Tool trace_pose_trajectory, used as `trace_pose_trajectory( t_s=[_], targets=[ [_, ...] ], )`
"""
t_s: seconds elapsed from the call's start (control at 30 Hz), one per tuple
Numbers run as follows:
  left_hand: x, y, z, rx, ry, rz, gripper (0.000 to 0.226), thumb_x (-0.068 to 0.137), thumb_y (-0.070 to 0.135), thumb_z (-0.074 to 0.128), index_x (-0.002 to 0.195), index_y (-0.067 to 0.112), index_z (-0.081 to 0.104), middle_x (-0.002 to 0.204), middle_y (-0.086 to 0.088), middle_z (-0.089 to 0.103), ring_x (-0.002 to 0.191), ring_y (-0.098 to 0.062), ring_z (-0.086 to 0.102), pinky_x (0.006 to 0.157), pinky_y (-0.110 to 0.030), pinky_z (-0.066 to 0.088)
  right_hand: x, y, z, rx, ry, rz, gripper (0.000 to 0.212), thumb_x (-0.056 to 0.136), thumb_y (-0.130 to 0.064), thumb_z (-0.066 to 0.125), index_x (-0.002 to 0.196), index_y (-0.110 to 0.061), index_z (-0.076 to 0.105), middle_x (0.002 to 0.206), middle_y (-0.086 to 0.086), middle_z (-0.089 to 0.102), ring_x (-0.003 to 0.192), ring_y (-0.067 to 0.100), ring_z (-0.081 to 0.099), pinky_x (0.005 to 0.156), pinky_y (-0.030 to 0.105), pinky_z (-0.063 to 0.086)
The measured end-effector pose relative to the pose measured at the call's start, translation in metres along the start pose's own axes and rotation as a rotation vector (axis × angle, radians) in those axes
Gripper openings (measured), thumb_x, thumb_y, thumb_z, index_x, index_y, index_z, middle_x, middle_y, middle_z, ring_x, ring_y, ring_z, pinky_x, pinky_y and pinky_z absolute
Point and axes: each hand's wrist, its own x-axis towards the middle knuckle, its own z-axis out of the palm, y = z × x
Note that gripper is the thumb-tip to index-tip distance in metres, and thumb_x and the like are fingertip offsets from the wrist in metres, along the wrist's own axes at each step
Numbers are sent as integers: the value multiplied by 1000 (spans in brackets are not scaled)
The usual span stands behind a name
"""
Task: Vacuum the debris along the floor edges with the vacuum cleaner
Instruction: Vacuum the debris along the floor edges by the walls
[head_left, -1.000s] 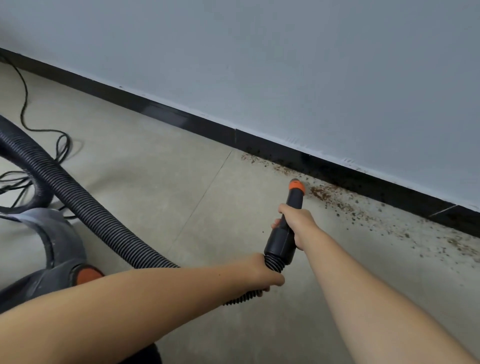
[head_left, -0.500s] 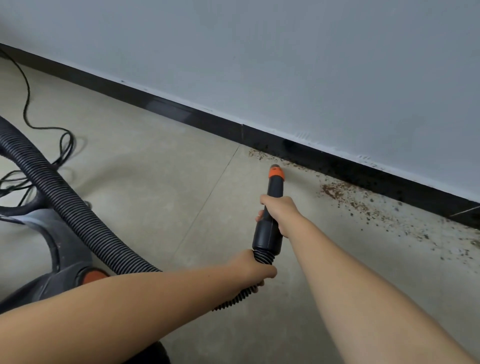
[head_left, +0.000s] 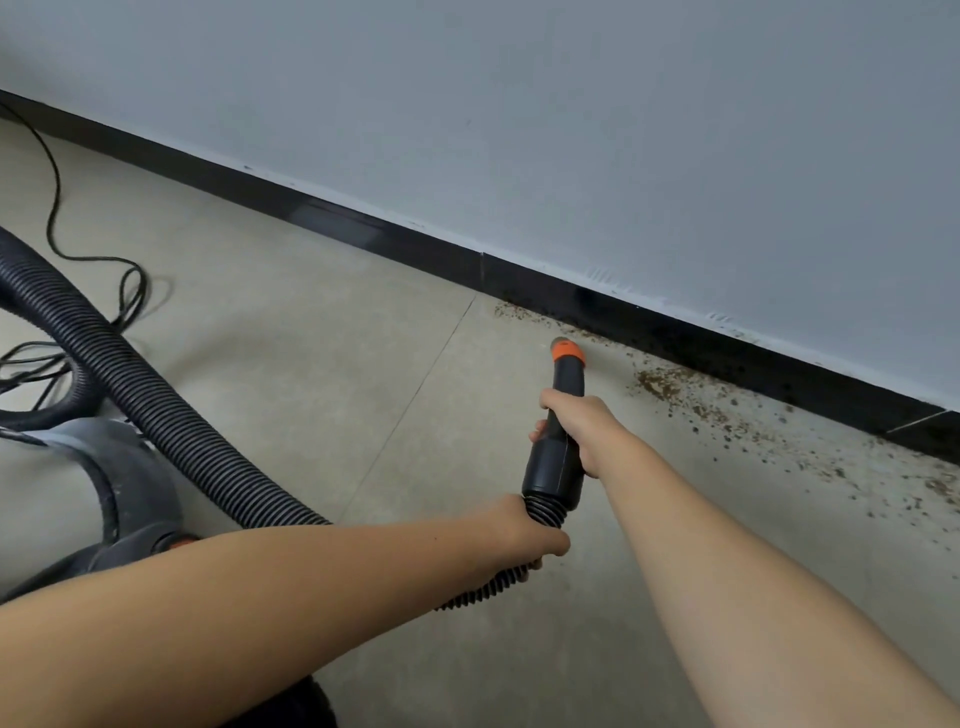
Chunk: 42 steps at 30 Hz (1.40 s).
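Note:
My right hand (head_left: 582, 426) grips the black vacuum nozzle (head_left: 558, 467), whose orange tip (head_left: 567, 353) points at the floor close to the black skirting board (head_left: 675, 332). My left hand (head_left: 524, 535) holds the ribbed black hose (head_left: 171, 426) just behind the nozzle. Brown debris (head_left: 670, 387) lies scattered along the skirting to the right of the tip, thinning toward the far right. A smaller patch of crumbs (head_left: 511, 310) sits to the left of the tip against the board. The grey vacuum body (head_left: 124, 499) stands at the lower left.
A thin black power cord (head_left: 57, 208) snakes over the beige floor (head_left: 311, 364) at the left, looping near the hose. A pale grey wall (head_left: 571, 130) rises above the skirting. A tile joint runs diagonally across the floor left of the nozzle.
The nozzle tip has swung left along the skirting, away from the thick brown patch it was touching, and now sits between the two patches. Both hands keep their grip.

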Motion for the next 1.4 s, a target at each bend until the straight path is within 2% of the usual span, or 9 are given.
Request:
trace_pose_trajectory(
  t_s=[0.2, 0.3, 0.47, 0.63, 0.77, 0.93, 1.03, 1.17, 1.4],
  targets=[
    [0, 18, 24, 55, -65, 18, 21, 83, 13, 60, 100, 9, 48, 70, -5, 51, 56, -15, 48, 57, -26, 45, -6, 7, -39, 68, 94, 17, 26, 84, -12, 60, 107, -6, 50, 67, 11, 62, 46, 20, 60, 51, 28, 49],
    [2, 24, 23, 42, -59, 23, 19, 84, 12, 60, 98, 9, 48, 72, -5, 51, 56, -15, 49, 54, -24, 45, -2, 0, -41, 81, 100, 11, 27, 84, -11, 59, 109, -5, 49, 63, 10, 61, 44, 20, 60, 53, 30, 51],
    [0, 13, -1, -21, 0, -6, 14, 83, 13, 61, 89, 12, 49, 69, -4, 52, 52, -13, 49, 48, -21, 44, 3, -9, -5, 7, 37, 0, 30, 82, -10, 59, 109, -5, 49, 49, 7, 61, 40, 19, 60, 51, 28, 50],
    [7, 8, -34, -94, 79, -6, 13, 82, 14, 62, 87, 13, 51, 68, -4, 54, 53, -15, 50, 54, -23, 45, 13, -29, 33, -53, -26, -29, 24, 84, -12, 59, 105, -6, 48, 60, 9, 61, 39, 16, 60, 46, 25, 49],
    [11, 6, -46, -121, 93, 5, 11, 82, 16, 62, 84, 14, 51, 67, -2, 55, 50, -13, 50, 45, -16, 42, 22, -38, 50, -80, -57, -45, 18, 85, -10, 58, 99, -4, 49, 62, 10, 59, 34, 16, 57, 40, 20, 47],
    [11, 6, -50, -150, 116, 23, 11, 84, 13, 61, 82, 14, 50, 66, -3, 52, 51, -13, 48, 43, -16, 41, 27, -40, 57, -91, -105, -40, 17, 83, -10, 59, 97, -7, 50, 60, 9, 61, 39, 17, 60, 51, 27, 50],
    [8, 6, -47, -138, 104, 13, 11, 83, 14, 61, 82, 14, 50, 66, -3, 53, 50, -13, 48, 45, -17, 40, 24, -38, 52, -96, -110, -31, 17, 83, -11, 60, 96, -8, 50, 56, 7, 62, 40, 17, 61, 52, 28, 51],
    [5, 7, -31, -73, 57, 6, 13, 82, 16, 62, 85, 15, 50, 67, -2, 54, 51, -14, 50, 52, -21, 43, 16, -25, 30, -47, -62, -17, 19, 82, -12, 60, 97, -7, 49, 52, 7, 62, 49, 20, 62, 68, 36, 55],
    [3, 22, 8, 74, -45, 34, 13, 81, 16, 62, 84, 14, 49, 66, -2, 53, 51, -14, 49, 53, -22, 45, 3, -2, -31, 78, 63, 13, 26, 83, -13, 60, 106, -7, 50, 67, 11, 63, 42, 18, 61, 54, 29, 50]
  ],
)
